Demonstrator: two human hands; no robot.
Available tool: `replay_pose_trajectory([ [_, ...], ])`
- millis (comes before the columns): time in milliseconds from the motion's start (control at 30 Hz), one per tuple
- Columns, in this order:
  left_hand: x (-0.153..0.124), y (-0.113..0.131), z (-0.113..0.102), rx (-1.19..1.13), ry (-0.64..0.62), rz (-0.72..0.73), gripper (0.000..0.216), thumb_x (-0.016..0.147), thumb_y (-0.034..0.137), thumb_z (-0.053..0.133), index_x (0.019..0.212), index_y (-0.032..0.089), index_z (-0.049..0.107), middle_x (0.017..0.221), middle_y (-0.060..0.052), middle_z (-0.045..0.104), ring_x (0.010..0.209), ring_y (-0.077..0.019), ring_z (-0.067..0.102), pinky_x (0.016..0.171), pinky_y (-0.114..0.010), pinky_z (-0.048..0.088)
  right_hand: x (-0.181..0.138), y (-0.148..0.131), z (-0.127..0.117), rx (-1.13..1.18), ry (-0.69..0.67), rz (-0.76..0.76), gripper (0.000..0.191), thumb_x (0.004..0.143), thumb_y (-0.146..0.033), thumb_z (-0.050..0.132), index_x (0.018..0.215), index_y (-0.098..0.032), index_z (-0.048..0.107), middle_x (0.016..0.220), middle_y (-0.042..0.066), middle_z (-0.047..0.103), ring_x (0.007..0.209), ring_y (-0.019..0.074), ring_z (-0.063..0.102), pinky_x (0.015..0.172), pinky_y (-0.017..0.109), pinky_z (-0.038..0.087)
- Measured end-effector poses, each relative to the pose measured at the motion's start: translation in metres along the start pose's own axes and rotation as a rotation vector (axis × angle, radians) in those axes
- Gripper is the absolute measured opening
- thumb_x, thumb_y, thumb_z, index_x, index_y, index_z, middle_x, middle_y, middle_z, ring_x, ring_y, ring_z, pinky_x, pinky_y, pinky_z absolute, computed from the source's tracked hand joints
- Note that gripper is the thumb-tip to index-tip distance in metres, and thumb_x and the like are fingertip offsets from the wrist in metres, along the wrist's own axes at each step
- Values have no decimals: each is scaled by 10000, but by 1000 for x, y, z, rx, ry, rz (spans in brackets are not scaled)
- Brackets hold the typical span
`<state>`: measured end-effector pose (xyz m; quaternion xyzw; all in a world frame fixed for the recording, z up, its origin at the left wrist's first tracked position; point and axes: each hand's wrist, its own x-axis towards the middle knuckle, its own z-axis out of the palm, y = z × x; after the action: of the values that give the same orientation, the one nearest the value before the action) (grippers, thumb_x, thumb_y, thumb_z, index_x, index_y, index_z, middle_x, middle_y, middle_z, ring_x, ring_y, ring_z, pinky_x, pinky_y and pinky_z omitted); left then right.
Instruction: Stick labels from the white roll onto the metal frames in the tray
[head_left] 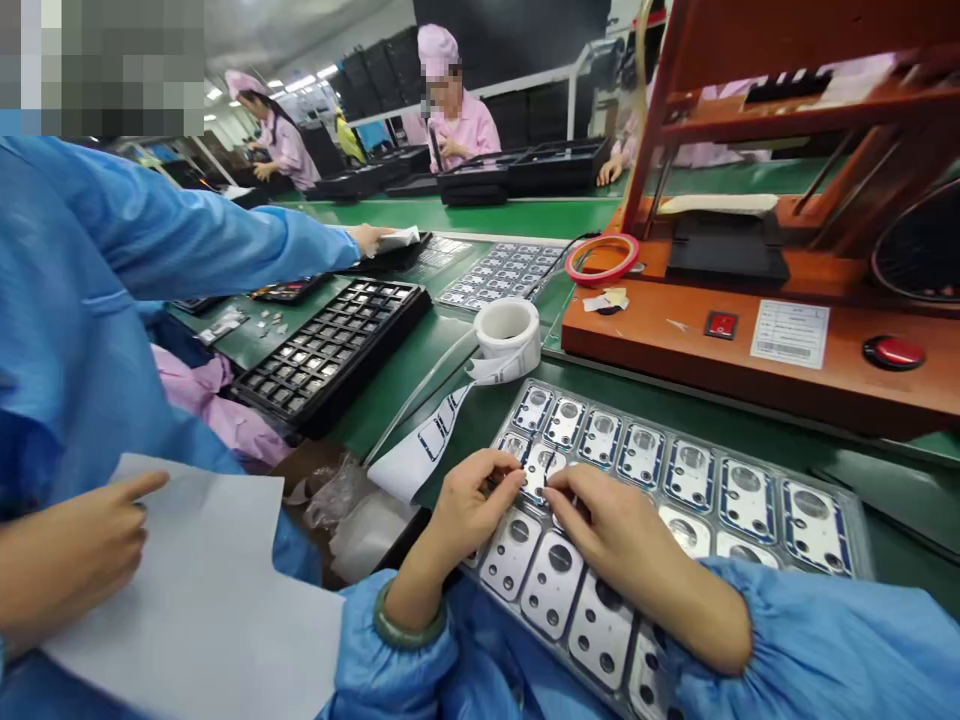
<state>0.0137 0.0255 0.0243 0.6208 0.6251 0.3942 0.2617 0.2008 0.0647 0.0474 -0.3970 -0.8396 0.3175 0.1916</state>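
Note:
A clear plastic tray of silvery metal plates lies in front of me. Plates in the far row carry dark blue outlines, while the near row's plates are bare with round holes. Over one plate in the second row, my left hand is closed, thumb and forefinger pinched; what it holds is too small to make out. Just to the right, my right hand pinches beside a thin dark strip standing up from that plate. A roll of white backing tape printed with dark frame shapes stands beyond the tray.
An orange press machine with a red tape ring stands at back right. Left are a black compartment tray and a second tray of plates. A co-worker's blue sleeve and a hand with white paper come close.

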Motion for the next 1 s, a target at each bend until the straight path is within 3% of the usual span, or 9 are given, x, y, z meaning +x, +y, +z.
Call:
replay_pose_trajectory([
  [467,-3,-2,-2,-150,42,-14,48,837,221,602,835,181,627,745,15,623,652,-99,554,611,-193,444,-5,11,9,90,23,-68,139,984,-308,383,1039,-289,509,919,-15,633,786,175,632,672,320,481],
  [1000,-3,0,-3,-194,31,93,134,847,263,607,840,135,645,732,-41,638,621,-111,555,555,-197,433,-4,21,4,-102,81,-323,177,971,-298,406,1087,-240,526,886,10,697,732,126,702,608,134,557],
])
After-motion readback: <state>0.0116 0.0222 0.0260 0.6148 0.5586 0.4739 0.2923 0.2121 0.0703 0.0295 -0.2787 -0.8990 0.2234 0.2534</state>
